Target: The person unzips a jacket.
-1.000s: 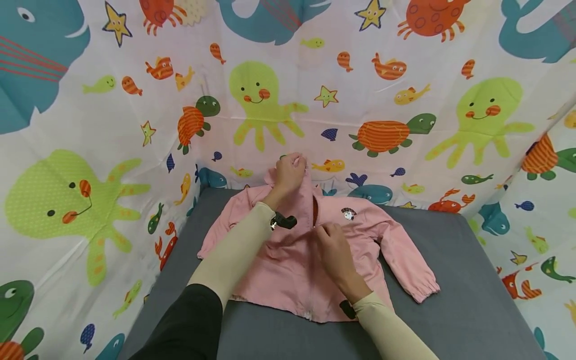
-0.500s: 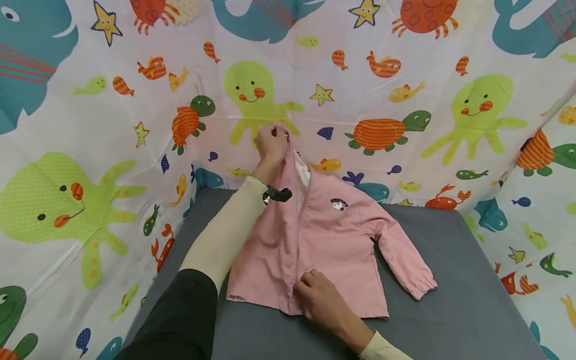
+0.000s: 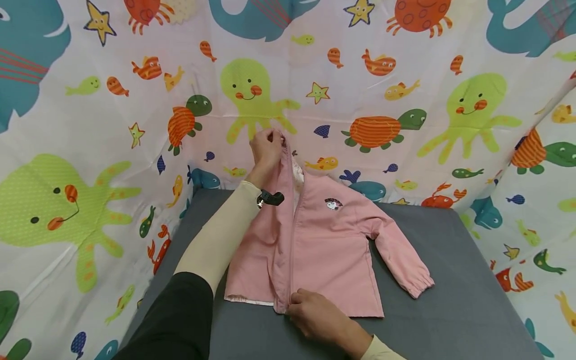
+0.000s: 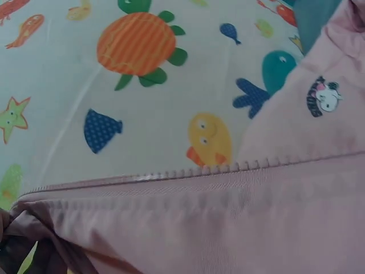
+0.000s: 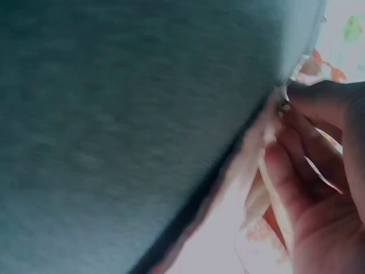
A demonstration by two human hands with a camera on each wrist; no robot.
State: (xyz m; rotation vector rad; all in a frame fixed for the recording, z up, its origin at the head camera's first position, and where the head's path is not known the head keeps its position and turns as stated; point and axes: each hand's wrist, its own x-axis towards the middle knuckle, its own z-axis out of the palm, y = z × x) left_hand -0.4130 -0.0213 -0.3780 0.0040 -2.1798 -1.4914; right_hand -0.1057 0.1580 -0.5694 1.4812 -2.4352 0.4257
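A pink zip-up jacket (image 3: 333, 250) with a small cartoon patch (image 3: 333, 204) lies on the grey surface, its front open along the zip. My left hand (image 3: 267, 150) holds the top of one front edge up, off the surface. In the left wrist view, the zip teeth (image 4: 199, 171) run across from that raised edge. At the hem, my right hand (image 3: 317, 315) pinches the bottom end of the zip. The right wrist view shows fingers (image 5: 285, 177) against the jacket's edge; the zip slider itself is too small to make out. The pale patterned lining (image 3: 298, 180) shows at the neck.
The grey padded surface (image 3: 432, 320) extends around the jacket. A white curtain with sea animals (image 3: 315, 70) stands behind and along both sides. One sleeve (image 3: 398, 257) lies spread to the right; the other is hidden behind my left arm.
My left hand has raised the collar edge upward and left, opening the front. The right hand has moved from mid-zip down to the hem.
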